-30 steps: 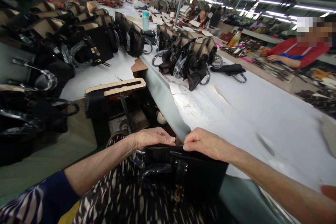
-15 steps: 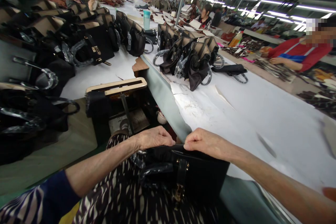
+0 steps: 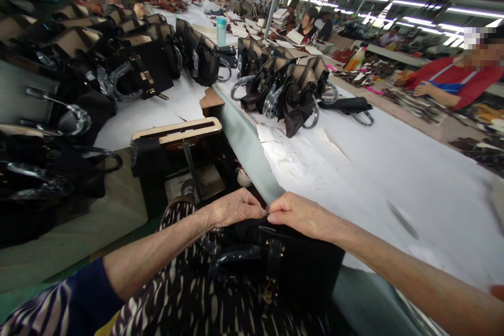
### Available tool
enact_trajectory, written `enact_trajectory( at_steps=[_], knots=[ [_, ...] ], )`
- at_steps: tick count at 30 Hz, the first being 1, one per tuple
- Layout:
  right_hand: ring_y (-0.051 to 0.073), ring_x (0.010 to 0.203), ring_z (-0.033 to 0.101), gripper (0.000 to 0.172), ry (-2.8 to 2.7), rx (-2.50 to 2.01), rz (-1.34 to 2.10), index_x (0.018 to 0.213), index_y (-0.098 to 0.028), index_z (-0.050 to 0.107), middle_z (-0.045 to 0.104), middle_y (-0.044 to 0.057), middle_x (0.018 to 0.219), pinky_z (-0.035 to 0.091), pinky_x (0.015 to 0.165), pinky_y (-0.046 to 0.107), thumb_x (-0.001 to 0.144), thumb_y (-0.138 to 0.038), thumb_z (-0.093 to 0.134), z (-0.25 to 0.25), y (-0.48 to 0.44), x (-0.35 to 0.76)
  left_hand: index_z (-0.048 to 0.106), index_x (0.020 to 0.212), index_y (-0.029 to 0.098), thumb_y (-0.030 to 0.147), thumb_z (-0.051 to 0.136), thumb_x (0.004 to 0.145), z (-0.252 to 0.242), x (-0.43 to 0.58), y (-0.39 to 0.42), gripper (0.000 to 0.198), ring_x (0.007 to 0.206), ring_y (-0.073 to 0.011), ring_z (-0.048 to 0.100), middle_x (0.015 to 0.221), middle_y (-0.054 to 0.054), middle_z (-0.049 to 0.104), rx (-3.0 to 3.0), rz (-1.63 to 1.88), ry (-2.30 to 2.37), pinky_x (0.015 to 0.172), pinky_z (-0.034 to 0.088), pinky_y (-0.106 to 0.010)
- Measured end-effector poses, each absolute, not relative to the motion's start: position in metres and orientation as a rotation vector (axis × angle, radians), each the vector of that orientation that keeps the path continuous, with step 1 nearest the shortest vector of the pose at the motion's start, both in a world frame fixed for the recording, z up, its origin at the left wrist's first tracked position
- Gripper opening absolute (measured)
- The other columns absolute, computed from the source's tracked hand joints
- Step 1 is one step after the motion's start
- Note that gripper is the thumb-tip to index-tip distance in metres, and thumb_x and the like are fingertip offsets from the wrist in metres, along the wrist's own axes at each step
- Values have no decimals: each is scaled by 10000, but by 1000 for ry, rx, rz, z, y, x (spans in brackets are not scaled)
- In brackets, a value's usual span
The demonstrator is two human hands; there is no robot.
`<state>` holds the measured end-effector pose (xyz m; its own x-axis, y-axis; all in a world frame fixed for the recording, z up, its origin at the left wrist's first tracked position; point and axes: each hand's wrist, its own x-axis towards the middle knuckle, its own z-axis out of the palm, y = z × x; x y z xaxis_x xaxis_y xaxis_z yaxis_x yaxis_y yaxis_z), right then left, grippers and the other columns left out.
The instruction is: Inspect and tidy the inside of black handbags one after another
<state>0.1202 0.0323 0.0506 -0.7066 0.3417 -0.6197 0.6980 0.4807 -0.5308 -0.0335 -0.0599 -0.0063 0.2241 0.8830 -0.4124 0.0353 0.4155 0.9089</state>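
Note:
A black handbag point(image 3: 311, 265) rests on my lap, its plastic-wrapped handle point(image 3: 236, 260) hanging down the front beside a strap with a gold-coloured clasp point(image 3: 270, 291). My left hand point(image 3: 238, 205) is closed in a pinch on the bag's top edge. Right beside it, my right hand point(image 3: 293, 212) pinches the same edge, so the fingertips of both hands nearly meet. What lies between the fingertips is too small to make out beyond the black edge.
Black handbags point(image 3: 145, 73) crowd the left table, and several more point(image 3: 291, 89) stand on the white table point(image 3: 374, 184). A padded wooden-topped stand point(image 3: 177, 131) is ahead of my knees. A turquoise cup point(image 3: 221, 31) stands farther back. A co-worker in red point(image 3: 444, 84) handles dark pieces at right.
My right hand has slid a little left along the bag's top edge, closing the gap to my left hand. Both hands keep their pinch.

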Motion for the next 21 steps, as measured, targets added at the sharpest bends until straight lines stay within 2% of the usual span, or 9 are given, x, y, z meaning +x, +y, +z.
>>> enact_trajectory(
  at_steps=[3,6,8,11,15,21],
  knots=[
    [79,478,338,251,2344,876,-1081,521,-173,362,335,-54,482,232,438,210,729,-267,467,51,30,120,528,530,129,471,613,686,-9,-40,-59,385,404,-49,292,447,56,388,957,711,1154,387,195,-205],
    [76,469,306,262,2371,860,-1084,513,-174,331,300,-56,475,216,431,214,727,-252,459,51,30,121,663,709,96,542,601,689,-15,-50,-62,451,472,-71,414,551,1,551,829,750,1035,459,305,-202],
    [78,470,306,251,2364,854,-1103,518,-175,347,303,-55,478,214,431,215,731,-256,452,50,31,122,688,809,87,557,599,690,-19,-55,-66,494,517,-89,471,628,-35,615,747,794,1000,504,346,-209],
    [81,477,332,244,2358,865,-1120,526,-174,381,335,-53,483,222,433,214,737,-275,451,47,33,123,695,841,89,539,623,681,-21,-60,-74,483,492,-86,469,633,-39,633,751,789,1054,491,344,-210],
    [87,486,354,237,2345,868,-1153,531,-173,411,362,-48,487,231,434,215,735,-288,454,45,34,126,700,818,103,437,669,667,-18,-58,-81,368,509,-90,479,652,-28,644,804,783,1140,494,352,-206],
    [84,475,336,235,2335,884,-1185,531,-172,404,351,-50,492,235,440,219,731,-284,454,43,32,129,689,793,118,385,567,757,-16,-49,-82,296,575,-95,474,644,0,606,1051,844,1225,551,371,-193]
  ],
)
